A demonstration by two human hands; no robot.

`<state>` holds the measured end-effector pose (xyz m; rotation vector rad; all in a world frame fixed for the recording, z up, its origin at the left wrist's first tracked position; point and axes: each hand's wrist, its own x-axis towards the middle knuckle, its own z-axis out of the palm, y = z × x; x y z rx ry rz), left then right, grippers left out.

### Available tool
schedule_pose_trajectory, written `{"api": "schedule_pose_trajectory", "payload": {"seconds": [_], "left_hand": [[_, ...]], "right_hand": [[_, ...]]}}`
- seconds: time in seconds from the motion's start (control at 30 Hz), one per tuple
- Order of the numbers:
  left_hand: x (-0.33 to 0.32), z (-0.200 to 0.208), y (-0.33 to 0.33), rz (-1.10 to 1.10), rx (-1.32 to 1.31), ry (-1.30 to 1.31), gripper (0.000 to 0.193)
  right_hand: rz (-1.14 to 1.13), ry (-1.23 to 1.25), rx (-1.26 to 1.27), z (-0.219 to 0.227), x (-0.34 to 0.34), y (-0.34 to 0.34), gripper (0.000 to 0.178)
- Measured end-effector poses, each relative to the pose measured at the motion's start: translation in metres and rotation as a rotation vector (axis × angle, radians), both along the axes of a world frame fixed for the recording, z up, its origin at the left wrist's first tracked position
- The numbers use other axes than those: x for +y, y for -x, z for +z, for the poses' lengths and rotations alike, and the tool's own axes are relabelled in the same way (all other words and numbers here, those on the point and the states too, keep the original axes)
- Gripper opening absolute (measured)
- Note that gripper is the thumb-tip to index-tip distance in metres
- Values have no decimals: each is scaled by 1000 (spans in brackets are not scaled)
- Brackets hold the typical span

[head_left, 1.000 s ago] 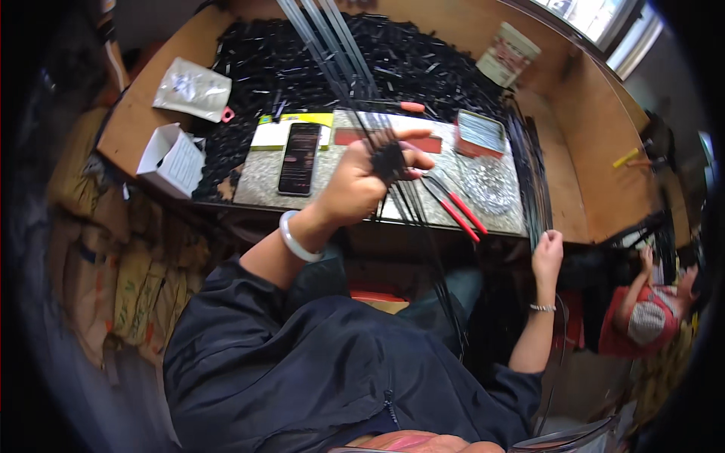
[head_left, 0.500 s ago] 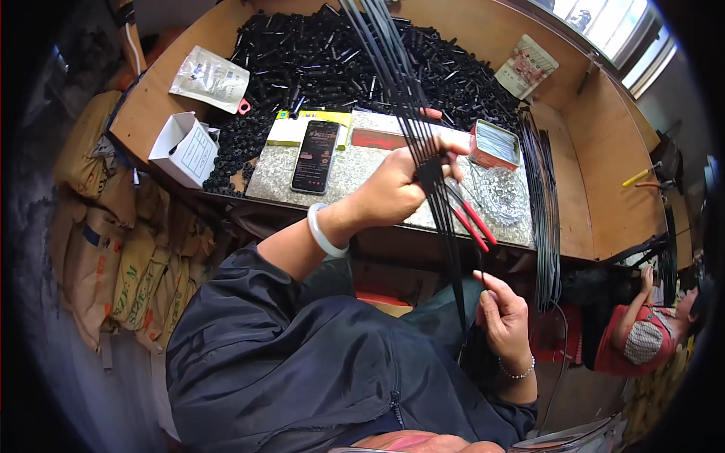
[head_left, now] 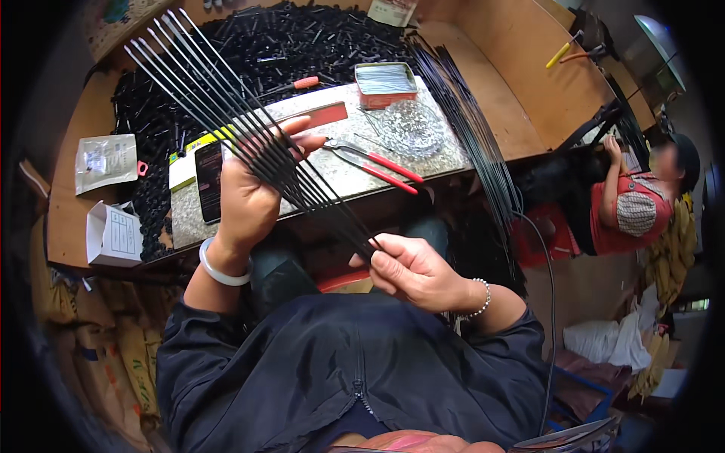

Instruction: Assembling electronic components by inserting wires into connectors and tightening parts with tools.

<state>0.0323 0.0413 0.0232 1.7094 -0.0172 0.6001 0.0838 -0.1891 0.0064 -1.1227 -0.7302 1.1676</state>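
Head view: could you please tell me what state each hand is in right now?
Left hand: closed, holding black rods.
Right hand: closed, pinching their lower end.

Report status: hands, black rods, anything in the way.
Left hand gripping fanned black rods. Right hand at their near ends. Red-handled pliers nearby, not blocking.

A workshop, shown by the wooden bench (head_left: 498,94), piled black parts (head_left: 325,49), pliers (head_left: 377,162) and stacked sacks (head_left: 98,370).

Rods (head_left: 283,167) black, tips (head_left: 143,41) seemingly whitish; pliers handles (head_left: 396,167) red.
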Motion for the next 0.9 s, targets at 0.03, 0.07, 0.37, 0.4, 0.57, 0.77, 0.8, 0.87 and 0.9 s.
{"api": "schedule_pose_trajectory", "payload": {"seconds": [0.03, 0.07, 0.37, 0.4, 0.57, 0.77, 0.8, 0.87, 0.9], "left_hand": [[0, -7, -1, 30, 20, -50, 30], [6, -27, 0, 26, 54, -121, 28], [117, -116, -78, 484, -27, -1420, 32], [127, -97, -87, 345, -81, -1093, 42], [158, -98, -76, 381, 356, -1265, 64], [94, -57, -19, -139, 273, -1189, 109], [83, -74, -11, -155, 164, -1059, 108], [67, -95, -8, -161, 58, -897, 59], [64, -105, -8, -168, 35, -888, 40]], "right_hand": [[-9, 6, 7, 0, -2, -2, 21], [-32, 14, -81, 0, -4, -6, 22], [-399, -101, -775, -85, 20, 4, 16], [-440, -97, -810, -110, 31, 2, 14], [-502, -55, -906, -193, 73, -11, 10], [-509, -108, -1018, -218, 76, -22, 14], [-472, -88, -1022, -221, 77, -22, 14], [-429, -63, -1026, -222, 79, -23, 13], [-374, 4, -1058, -219, 80, -24, 16]]}}
